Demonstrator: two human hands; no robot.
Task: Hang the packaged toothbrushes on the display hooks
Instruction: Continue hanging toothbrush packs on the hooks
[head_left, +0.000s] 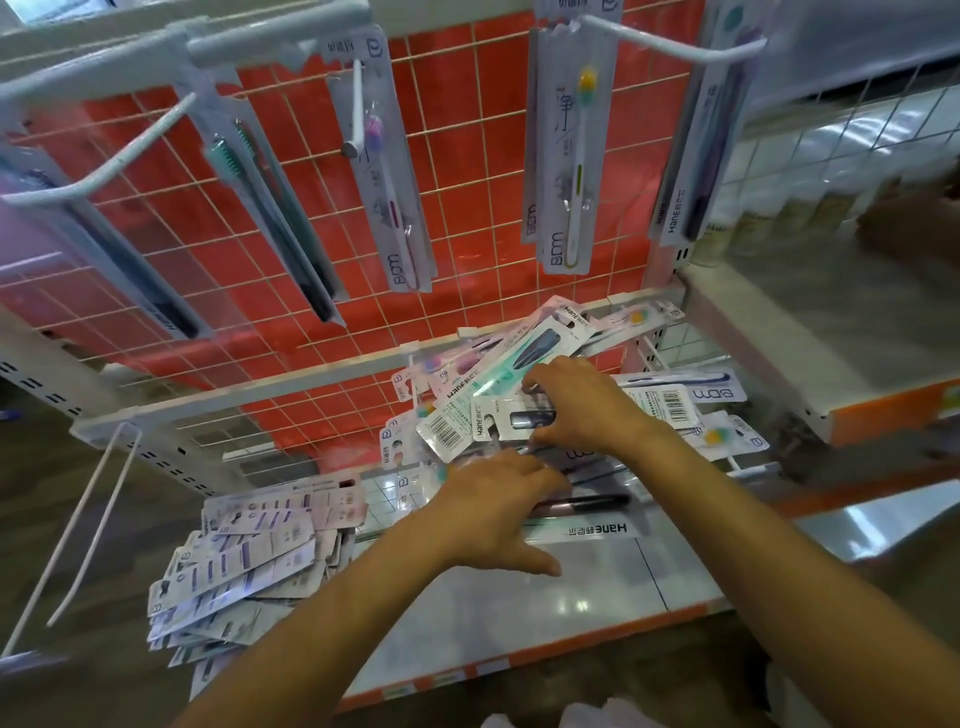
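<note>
- Two shelves show: a glossy pale-grey metal shelf (571, 613) with an orange front edge lies under our arms. A second pale shelf (831, 338) stands to its right, with a blurred row of bottles (769, 213) at its back.
- Behind the near shelf rises a white wire grid panel (467, 156) on a red-orange backing. Curved white display hooks (670, 44) jut from it toward us, and a long thin wire hook (88, 530) hangs bare at lower left.
- We read "BDM" on the hanging pack with the yellow-and-green brush head (569, 156) and on the hanging pack with the pink brush head (389, 197). "Hane" shows on the dark-brush pack hanging at far right (696, 156).
- The packaged toothbrushes are long flat cards with clear fronts and white barcoded backs. A loose pile (447, 431) of them lies at the back of the near shelf, and a fanned stack (244, 561) lies at its left front corner.
- Our right hand (576, 410) pinches a white Hane pack with a dark brush (498, 421) between thumb and curled fingers, on top of the pile.
- Our left hand (498, 514) lies with the thumb spread wide and the fingers stretched forward over a long clear Hane pack holding a black brush (592, 527); it grips nothing.
</note>
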